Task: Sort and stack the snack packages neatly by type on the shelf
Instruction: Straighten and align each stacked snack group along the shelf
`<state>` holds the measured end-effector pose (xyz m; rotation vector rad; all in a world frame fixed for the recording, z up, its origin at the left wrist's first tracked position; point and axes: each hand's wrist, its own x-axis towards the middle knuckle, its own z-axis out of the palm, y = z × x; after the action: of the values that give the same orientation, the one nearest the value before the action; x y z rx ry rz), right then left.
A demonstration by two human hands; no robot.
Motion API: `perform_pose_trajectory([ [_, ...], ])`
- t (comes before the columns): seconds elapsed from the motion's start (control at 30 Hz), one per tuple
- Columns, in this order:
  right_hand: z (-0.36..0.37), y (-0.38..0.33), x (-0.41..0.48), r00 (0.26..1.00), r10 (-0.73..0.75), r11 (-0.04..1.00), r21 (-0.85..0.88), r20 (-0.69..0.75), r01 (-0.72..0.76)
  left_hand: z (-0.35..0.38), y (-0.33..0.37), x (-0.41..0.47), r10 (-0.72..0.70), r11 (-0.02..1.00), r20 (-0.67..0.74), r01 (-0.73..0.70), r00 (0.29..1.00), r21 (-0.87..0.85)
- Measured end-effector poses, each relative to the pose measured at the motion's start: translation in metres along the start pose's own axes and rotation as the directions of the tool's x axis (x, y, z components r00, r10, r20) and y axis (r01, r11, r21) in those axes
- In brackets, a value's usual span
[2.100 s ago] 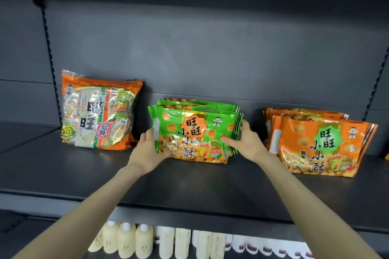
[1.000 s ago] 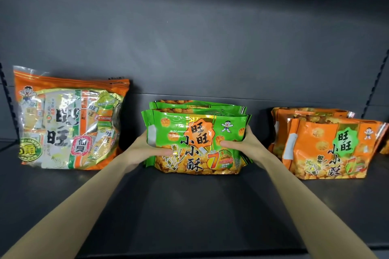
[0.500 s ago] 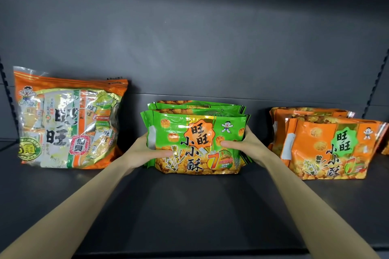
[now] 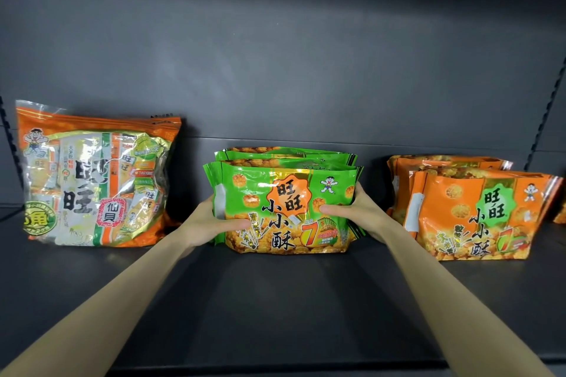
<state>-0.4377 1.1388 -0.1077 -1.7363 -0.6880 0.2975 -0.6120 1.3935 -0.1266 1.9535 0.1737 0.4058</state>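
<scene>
The left hand (image 4: pixel 211 222) and right hand (image 4: pixel 358 213) grip the front green package (image 4: pixel 284 193) by its sides; perhaps two more stand behind.

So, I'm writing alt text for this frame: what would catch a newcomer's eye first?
The green packs in the middle of the shelf, gripped at either end by the left hand and the right hand. To their left a big orange bag with a clear front stands upright. To their right stand the orange packs.
</scene>
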Motion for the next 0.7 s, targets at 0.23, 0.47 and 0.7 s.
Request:
perform_pose_trajectory([
  [0.23,0.0040,-0.0031,-0.0009,1.000,0.010,1.000,-0.009,0.004,-0.010,-0.0020,0.0016,-0.0007,0.019,0.998,0.003,-0.019,1.000,-0.052],
  [0.47,0.0042,-0.0049,-0.0012,1.000,0.019,0.999,-0.029,0.011,-0.019,-0.0009,0.0053,-0.0039,0.031,0.997,0.001,-0.031,1.000,-0.064],
  [0.7,0.0033,-0.0047,-0.0012,1.000,0.019,0.998,-0.054,0.006,-0.019,-0.0024,0.0022,-0.0035,-0.019,1.000,-0.010,0.019,1.000,-0.024],
])
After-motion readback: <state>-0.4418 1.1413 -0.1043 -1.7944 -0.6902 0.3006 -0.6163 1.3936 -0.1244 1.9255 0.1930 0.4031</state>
